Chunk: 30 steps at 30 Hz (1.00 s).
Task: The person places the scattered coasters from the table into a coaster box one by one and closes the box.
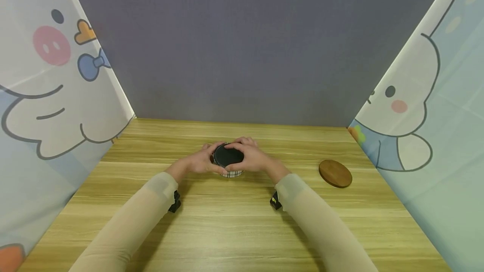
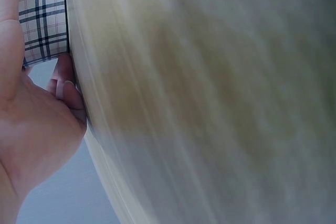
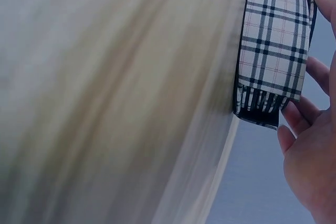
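Observation:
A low round plaid holder (image 1: 228, 156) stands on the table, with a black top and a white side crossed by black and thin red lines. From the left, my left hand (image 1: 198, 161) grips its rim, thumb at the near side and fingers at the far side. My right hand (image 1: 254, 157) holds the opposite side the same way. In the right wrist view, the plaid side (image 3: 275, 40) ends at a gap where several thin black-and-white edges show. The left wrist view catches only part of the plaid wall (image 2: 44, 17) beside the palm.
A brown round wooden disc (image 1: 335, 173) lies on the right of the wood-grain table (image 1: 227, 230). A grey panel (image 1: 242, 53) rises behind, and cartoon-printed sheets (image 1: 45, 74) flank both sides. Each wrist carries a small black device (image 1: 276, 201).

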### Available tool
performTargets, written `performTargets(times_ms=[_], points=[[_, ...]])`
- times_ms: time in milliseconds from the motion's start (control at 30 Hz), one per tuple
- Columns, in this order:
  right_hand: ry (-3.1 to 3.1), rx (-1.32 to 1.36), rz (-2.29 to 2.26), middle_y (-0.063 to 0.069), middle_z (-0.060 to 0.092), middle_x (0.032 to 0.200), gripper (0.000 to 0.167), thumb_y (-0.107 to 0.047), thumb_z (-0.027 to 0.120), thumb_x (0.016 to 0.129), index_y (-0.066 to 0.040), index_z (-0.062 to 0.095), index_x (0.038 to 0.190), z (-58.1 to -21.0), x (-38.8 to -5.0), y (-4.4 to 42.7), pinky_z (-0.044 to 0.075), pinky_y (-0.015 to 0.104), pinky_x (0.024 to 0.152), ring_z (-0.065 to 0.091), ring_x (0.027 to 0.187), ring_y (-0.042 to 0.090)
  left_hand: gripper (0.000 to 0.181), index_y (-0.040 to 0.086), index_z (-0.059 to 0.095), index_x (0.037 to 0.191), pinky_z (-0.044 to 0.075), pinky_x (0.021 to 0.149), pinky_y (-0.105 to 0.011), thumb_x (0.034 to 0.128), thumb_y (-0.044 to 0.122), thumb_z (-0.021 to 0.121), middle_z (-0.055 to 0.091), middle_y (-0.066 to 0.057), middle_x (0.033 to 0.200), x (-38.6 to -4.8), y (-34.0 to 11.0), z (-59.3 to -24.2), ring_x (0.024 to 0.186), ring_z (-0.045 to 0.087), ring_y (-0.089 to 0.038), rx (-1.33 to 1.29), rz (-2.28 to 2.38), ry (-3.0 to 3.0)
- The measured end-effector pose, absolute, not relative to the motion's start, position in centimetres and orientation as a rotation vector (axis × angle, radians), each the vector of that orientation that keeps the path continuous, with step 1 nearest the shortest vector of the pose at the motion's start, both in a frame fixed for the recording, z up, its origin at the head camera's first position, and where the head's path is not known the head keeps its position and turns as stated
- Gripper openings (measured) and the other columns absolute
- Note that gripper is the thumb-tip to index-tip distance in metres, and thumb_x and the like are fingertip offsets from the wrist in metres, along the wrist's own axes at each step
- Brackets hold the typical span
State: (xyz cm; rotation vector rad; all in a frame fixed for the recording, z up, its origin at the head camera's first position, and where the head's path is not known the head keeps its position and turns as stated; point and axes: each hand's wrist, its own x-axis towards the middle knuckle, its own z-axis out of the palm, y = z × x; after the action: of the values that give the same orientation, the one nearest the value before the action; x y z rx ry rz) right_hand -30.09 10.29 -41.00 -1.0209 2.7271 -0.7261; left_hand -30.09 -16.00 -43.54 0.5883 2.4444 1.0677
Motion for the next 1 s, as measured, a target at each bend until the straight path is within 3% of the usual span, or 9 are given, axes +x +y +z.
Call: performTargets(times_ms=[333,600,1000], points=[[2.720,-1.023,-0.699,0.009,0.043,0.168,0.075,-0.057,0.079,0.097,-0.031,0.054,0.163,-41.2,-30.4,10.6,0.024,0.065,0.128,0.033,0.157,0.036,0.122,0.033,0.016,0.177,0.038,0.121,-0.065,0.0852,0.060,0.092,0.020,-0.022,0.168,-29.9,-16.0,-43.3,0.144,0.041,-0.046,0.596,1.075,2.439],[2.740,-1.051,-0.659,0.007,0.045,0.167,0.059,-0.050,0.072,0.105,-0.027,0.061,0.158,-41.8,-30.8,11.3,0.026,0.062,0.130,0.036,0.158,0.034,0.122,0.032,0.016,0.177,0.039,0.120,-0.064,0.0853,0.059,0.092,0.021,-0.025,0.168,-30.0,-16.0,-43.5,0.141,0.045,-0.045,0.581,1.075,2.455],[2.746,-1.055,-0.644,0.006,0.048,0.165,0.056,-0.050,0.071,0.107,-0.027,0.062,0.157,-41.6,-30.7,11.6,0.028,0.065,0.127,0.037,0.157,0.034,0.125,0.032,0.017,0.177,0.040,0.119,-0.063,0.0830,0.061,0.093,0.024,-0.025,0.165,-30.0,-15.8,-43.5,0.138,0.047,-0.044,0.577,1.082,2.461]])
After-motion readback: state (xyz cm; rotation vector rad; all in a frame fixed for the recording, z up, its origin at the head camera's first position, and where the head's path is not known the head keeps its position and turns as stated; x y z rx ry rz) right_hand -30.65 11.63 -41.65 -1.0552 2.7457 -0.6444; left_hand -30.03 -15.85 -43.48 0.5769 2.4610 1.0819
